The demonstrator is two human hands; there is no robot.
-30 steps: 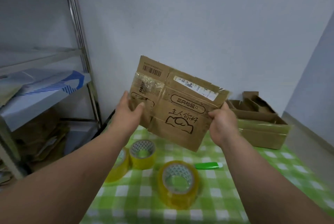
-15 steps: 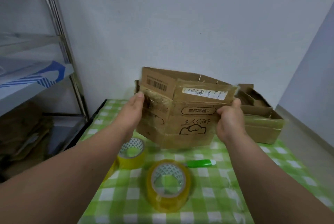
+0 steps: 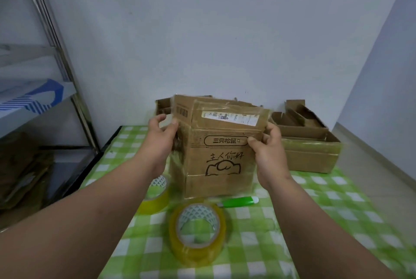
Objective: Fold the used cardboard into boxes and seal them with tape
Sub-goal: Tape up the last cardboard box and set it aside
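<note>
A brown used cardboard box [image 3: 216, 161] with printed characters, a cloud drawing and a white shipping label stands upright on the green checked tablecloth [image 3: 315, 222], opened into a box shape. My left hand [image 3: 163, 137] grips its left side, thumb on the front face. My right hand [image 3: 267, 146] grips its right edge, thumb on the front. Two yellow tape rolls lie in front: one [image 3: 198, 231] near the middle, another [image 3: 155, 193] partly hidden under my left forearm. A green utility knife [image 3: 238, 201] lies just before the box.
A taped, open cardboard box [image 3: 310, 150] sits at the back right against the wall. A metal shelf rack [image 3: 67, 89] with flattened cardboard stands to the left. A white wall rises close behind the table.
The flat cardboard held up in the air has come down onto the table and been opened into a box shape. Both hands still hold its sides.
</note>
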